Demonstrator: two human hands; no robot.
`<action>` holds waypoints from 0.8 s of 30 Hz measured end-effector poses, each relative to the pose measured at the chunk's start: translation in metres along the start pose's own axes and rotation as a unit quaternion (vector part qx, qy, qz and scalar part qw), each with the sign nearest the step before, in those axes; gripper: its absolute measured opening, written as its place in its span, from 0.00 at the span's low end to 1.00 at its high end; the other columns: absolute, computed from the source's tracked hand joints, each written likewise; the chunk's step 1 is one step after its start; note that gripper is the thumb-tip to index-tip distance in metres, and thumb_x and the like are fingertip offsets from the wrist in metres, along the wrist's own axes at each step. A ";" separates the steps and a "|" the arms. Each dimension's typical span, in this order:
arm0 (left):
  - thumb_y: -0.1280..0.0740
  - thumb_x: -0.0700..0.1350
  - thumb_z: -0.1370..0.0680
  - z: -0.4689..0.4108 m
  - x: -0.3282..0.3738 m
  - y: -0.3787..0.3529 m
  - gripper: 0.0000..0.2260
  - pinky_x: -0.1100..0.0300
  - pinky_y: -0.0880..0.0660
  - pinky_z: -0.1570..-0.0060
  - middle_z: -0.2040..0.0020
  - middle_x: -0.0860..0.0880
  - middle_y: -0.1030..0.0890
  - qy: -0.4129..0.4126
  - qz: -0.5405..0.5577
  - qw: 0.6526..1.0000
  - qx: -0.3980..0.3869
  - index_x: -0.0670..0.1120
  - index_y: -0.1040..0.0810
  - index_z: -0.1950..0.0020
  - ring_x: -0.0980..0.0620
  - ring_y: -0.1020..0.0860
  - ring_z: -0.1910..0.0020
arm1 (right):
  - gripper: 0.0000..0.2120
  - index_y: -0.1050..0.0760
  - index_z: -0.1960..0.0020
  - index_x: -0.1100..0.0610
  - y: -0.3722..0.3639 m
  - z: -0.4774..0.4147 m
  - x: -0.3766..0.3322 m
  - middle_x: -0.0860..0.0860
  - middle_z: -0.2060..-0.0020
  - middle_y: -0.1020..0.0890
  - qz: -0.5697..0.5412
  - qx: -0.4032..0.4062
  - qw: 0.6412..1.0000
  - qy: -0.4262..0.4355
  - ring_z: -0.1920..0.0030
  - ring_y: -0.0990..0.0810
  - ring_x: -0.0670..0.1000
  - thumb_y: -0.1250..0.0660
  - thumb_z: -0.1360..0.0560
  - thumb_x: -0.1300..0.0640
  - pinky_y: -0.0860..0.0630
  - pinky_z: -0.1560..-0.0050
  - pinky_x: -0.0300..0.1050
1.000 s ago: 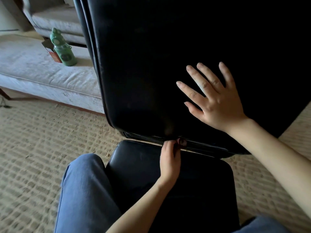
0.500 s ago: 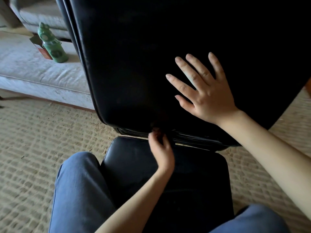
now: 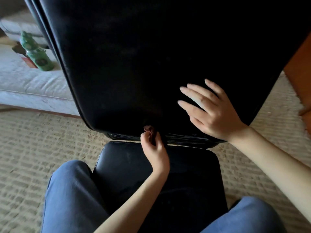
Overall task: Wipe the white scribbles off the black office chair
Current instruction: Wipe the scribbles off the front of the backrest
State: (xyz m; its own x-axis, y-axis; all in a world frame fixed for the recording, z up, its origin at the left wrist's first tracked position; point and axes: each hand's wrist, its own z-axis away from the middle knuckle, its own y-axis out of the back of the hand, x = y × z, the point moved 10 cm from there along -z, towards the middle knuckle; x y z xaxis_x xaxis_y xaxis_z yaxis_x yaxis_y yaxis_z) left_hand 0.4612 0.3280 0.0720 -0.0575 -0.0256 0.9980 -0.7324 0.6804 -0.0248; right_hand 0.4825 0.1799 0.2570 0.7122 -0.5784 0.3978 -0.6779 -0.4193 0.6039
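Curling tight at the lower edge of the backrest [image 3: 134, 64], the fingers [image 3: 148, 137] of the left hand [image 3: 154, 150] may pinch something small and dark; I cannot tell. Further right, the right hand [image 3: 217, 115] lies flat on the padding, fingers spread wide. The black office chair [image 3: 185, 165] stands near, between the knees, on the carpet [image 3: 42, 140]. Its upholstery looks smooth, slick and slightly yielding; it probably swivels, so bracing the backrest seems wise.
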 end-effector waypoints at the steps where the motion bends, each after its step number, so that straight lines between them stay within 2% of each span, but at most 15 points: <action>1: 0.35 0.34 0.23 0.010 0.002 -0.014 0.12 0.66 0.31 0.55 0.59 0.46 0.26 -0.005 0.000 1.000 -0.017 0.51 0.32 0.57 0.56 0.28 0.60 | 0.11 0.17 0.47 0.60 0.007 0.015 0.005 0.58 0.43 0.19 0.008 0.002 1.000 -0.009 0.40 0.22 0.56 0.33 0.27 0.65 0.30 0.38 0.55; 3: 0.35 0.34 0.24 0.031 0.005 -0.044 0.14 0.66 0.30 0.53 0.57 0.45 0.25 -0.019 -0.007 0.998 -0.056 0.53 0.32 0.57 0.55 0.27 0.59 | 0.09 0.16 0.51 0.59 0.023 0.043 0.021 0.57 0.52 0.17 0.038 0.002 0.998 -0.047 0.50 0.22 0.55 0.31 0.30 0.65 0.29 0.49 0.52; 5: 0.35 0.34 0.24 0.052 0.007 -0.070 0.16 0.68 0.30 0.53 0.56 0.46 0.25 -0.020 -0.022 0.994 -0.102 0.56 0.33 0.56 0.56 0.26 0.58 | 0.05 0.18 0.54 0.60 0.034 0.065 0.038 0.57 0.58 0.18 0.066 -0.006 0.994 -0.087 0.56 0.25 0.56 0.28 0.30 0.64 0.32 0.56 0.50; 9: 0.34 0.37 0.23 0.075 -0.002 -0.090 0.10 0.62 0.27 0.53 0.57 0.48 0.24 -0.001 -0.032 0.984 -0.175 0.50 0.30 0.56 0.55 0.25 0.57 | 0.07 0.24 0.52 0.59 0.043 0.081 0.051 0.55 0.57 0.25 0.064 0.000 0.993 -0.103 0.59 0.28 0.57 0.29 0.26 0.58 0.34 0.59 0.49; 11: 0.33 0.35 0.24 0.069 -0.008 -0.074 0.08 0.64 0.26 0.53 0.58 0.50 0.22 0.028 -0.007 0.985 -0.168 0.47 0.28 0.57 0.58 0.23 0.57 | 0.08 0.26 0.52 0.58 0.042 0.081 0.052 0.54 0.56 0.27 0.051 0.010 0.993 -0.104 0.60 0.28 0.56 0.29 0.26 0.57 0.35 0.59 0.49; 13: 0.34 0.33 0.24 0.049 -0.013 -0.042 0.09 0.67 0.29 0.54 0.58 0.52 0.22 0.045 0.000 0.993 -0.106 0.47 0.28 0.57 0.60 0.25 0.58 | 0.08 0.27 0.51 0.58 0.042 0.083 0.054 0.53 0.56 0.28 0.047 0.016 0.993 -0.111 0.60 0.28 0.56 0.29 0.25 0.57 0.34 0.59 0.49; 15: 0.36 0.33 0.23 0.024 -0.024 -0.008 0.08 0.64 0.31 0.55 0.60 0.50 0.25 0.060 -0.004 0.997 -0.037 0.44 0.30 0.57 0.58 0.28 0.60 | 0.08 0.27 0.53 0.59 0.042 0.087 0.055 0.53 0.58 0.28 0.036 0.019 0.992 -0.119 0.63 0.27 0.56 0.29 0.25 0.57 0.32 0.61 0.49; 17: 0.36 0.35 0.22 0.008 -0.032 0.008 0.05 0.63 0.32 0.56 0.61 0.50 0.27 0.075 -0.026 0.997 -0.006 0.42 0.31 0.55 0.56 0.29 0.62 | 0.09 0.26 0.58 0.61 0.043 0.094 0.058 0.55 0.64 0.25 0.021 0.014 0.991 -0.129 0.68 0.26 0.56 0.29 0.25 0.58 0.30 0.66 0.47; 19: 0.36 0.35 0.22 0.012 -0.027 -0.003 0.05 0.67 0.33 0.58 0.61 0.52 0.28 0.065 -0.043 0.997 -0.019 0.42 0.32 0.54 0.57 0.30 0.62 | 0.14 0.26 0.66 0.62 0.043 0.104 0.066 0.55 0.71 0.26 0.002 -0.006 0.987 -0.158 0.72 0.27 0.54 0.29 0.25 0.57 0.30 0.72 0.45; 21: 0.35 0.35 0.23 0.033 -0.016 -0.034 0.07 0.72 0.34 0.60 0.62 0.53 0.28 0.042 -0.055 0.996 -0.062 0.43 0.32 0.56 0.61 0.29 0.63 | 0.20 0.29 0.69 0.61 0.043 0.115 0.078 0.52 0.74 0.29 -0.018 -0.034 0.974 -0.223 0.75 0.29 0.52 0.31 0.23 0.51 0.33 0.75 0.42; 24: 0.34 0.36 0.23 0.075 -0.014 -0.085 0.07 0.67 0.31 0.56 0.59 0.49 0.24 0.046 -0.045 0.990 -0.127 0.47 0.30 0.55 0.61 0.26 0.60 | 0.25 0.34 0.68 0.57 0.039 0.136 0.100 0.47 0.75 0.31 -0.057 -0.081 0.926 -0.364 0.75 0.30 0.51 0.35 0.26 0.39 0.36 0.75 0.41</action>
State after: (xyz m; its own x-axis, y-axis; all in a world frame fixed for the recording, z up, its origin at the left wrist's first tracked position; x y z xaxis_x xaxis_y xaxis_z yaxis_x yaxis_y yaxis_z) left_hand 0.4732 0.2155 0.0561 0.0712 -0.0350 0.9968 -0.5371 0.8408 0.0679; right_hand 0.5026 0.0107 0.2263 0.4262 -0.8797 -0.2110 -0.5275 -0.4312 0.7320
